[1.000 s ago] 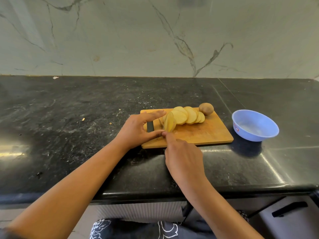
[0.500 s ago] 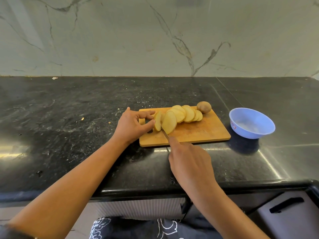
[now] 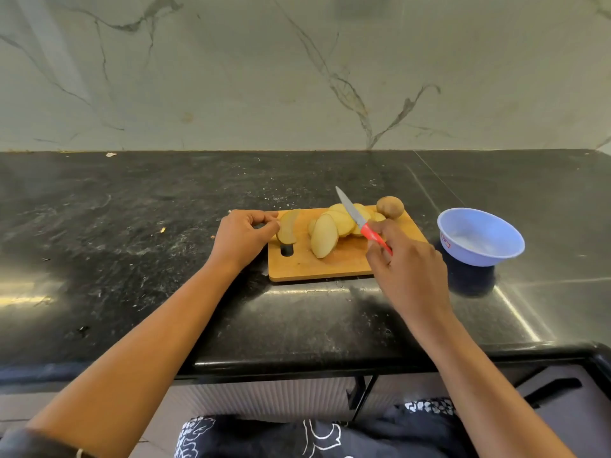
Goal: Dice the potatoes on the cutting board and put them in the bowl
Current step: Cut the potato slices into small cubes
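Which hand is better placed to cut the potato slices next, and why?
Likely the right. The right hand grips the red-handled knife, its blade raised above the potato slices on the cutting board. The left hand pinches an end piece at the board's left edge.

Open table [image 3: 132,226] lies left of the cutting board [image 3: 330,267]. The right hand [image 3: 410,269] and knife [image 3: 358,219] stand between potato slices [image 3: 325,239] and bowl [image 3: 479,256].

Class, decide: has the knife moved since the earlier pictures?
Yes. The knife has moved right along the cutting board, toward the bowl.
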Demonstrator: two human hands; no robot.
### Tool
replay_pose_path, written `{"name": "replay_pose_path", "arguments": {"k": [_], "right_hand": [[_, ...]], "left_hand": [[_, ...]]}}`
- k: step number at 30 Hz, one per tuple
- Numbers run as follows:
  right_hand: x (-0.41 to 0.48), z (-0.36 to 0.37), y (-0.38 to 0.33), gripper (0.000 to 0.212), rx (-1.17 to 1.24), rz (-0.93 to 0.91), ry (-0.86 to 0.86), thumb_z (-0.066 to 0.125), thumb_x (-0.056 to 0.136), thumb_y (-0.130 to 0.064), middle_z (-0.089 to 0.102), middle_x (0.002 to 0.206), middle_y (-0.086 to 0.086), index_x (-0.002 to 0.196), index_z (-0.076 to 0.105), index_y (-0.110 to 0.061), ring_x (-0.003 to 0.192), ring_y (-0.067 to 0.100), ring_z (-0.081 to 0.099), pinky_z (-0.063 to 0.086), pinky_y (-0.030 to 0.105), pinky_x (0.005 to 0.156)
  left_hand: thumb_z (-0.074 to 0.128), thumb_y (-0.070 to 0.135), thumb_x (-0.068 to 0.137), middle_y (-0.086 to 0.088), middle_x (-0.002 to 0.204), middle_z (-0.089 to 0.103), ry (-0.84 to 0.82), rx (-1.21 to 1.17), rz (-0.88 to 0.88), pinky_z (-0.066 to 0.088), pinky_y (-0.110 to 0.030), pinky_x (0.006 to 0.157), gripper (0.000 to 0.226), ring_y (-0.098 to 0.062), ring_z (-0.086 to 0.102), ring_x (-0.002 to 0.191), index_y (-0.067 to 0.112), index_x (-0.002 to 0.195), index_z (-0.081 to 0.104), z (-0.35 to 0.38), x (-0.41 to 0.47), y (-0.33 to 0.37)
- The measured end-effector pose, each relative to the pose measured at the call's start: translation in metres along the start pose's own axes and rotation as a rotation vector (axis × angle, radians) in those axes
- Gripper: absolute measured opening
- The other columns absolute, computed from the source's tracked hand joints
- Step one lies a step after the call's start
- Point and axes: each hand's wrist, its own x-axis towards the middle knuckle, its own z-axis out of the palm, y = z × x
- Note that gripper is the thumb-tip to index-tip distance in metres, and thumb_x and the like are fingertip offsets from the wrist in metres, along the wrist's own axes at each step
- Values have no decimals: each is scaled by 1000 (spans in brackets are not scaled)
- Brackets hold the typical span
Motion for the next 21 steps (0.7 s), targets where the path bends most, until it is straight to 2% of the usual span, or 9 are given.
{"name": "replay_pose_path", "arguments": {"k": [1,4,6,8,10,13,16,19,21], "right_hand": [[4,4,4,22,18,14,17,60,90,-17,50,56,-8,111,64,-18,42,5,38,23,14,40],[11,13,16,30,105,95,21,54,94,-24,52,60,-6,123,55,-25,51,11,49,34,22,44],[11,16,24,31,191,172,34,52,95,-26,53,62,-3,126,55,-27,56,13,51,36,25,48],[12,15,31,28,269,255,68,51,95,-26,53,63,-5,122,59,-25,56,11,50,34,24,49],[15,11,39,26,296,312,101,50,95,-26,54,63,-2,118,62,-22,57,13,49,37,29,50],[17,7,50,25,290,356,117,49,94,-23,56,64,3,115,63,-20,60,19,50,40,35,56],[16,3,59,24,306,369,137,50,95,-24,50,60,-6,114,63,-18,55,12,47,35,27,50],[14,-2,64,24,288,391,159,49,96,-23,46,58,-11,115,63,-17,54,8,46,32,14,48],[13,-6,65,25,285,404,170,49,96,-22,46,59,-11,116,62,-15,55,6,47,34,9,49]], "left_hand": [[64,22,87,18,110,67,8,2,-14,53,-39,72,13,-32,61,76,17,81,75,0,1,-1],[65,24,87,15,113,67,8,1,-27,45,-21,68,11,-20,60,82,20,83,75,-2,2,-1],[65,24,87,16,111,68,13,-4,-29,44,-18,68,11,-21,63,84,21,83,75,-4,0,2],[65,22,87,17,99,71,27,-30,-8,46,-18,69,12,-20,65,84,24,82,75,-7,-3,7],[64,22,88,9,86,73,28,-43,14,50,-25,70,14,-20,65,77,28,80,74,-9,-6,11],[65,23,88,1,88,71,-27,-74,24,48,-29,73,10,-20,63,80,25,82,73,-13,-9,15],[65,22,89,1,88,70,-85,-116,90,48,-22,74,9,-6,59,75,28,85,71,-11,-17,27],[64,27,88,13,85,67,-181,-11,206,47,-13,68,7,2,59,71,32,92,69,5,-28,49],[65,29,88,21,82,63,-205,84,343,43,-14,75,12,6,55,72,29,98,71,24,-32,66]]}}
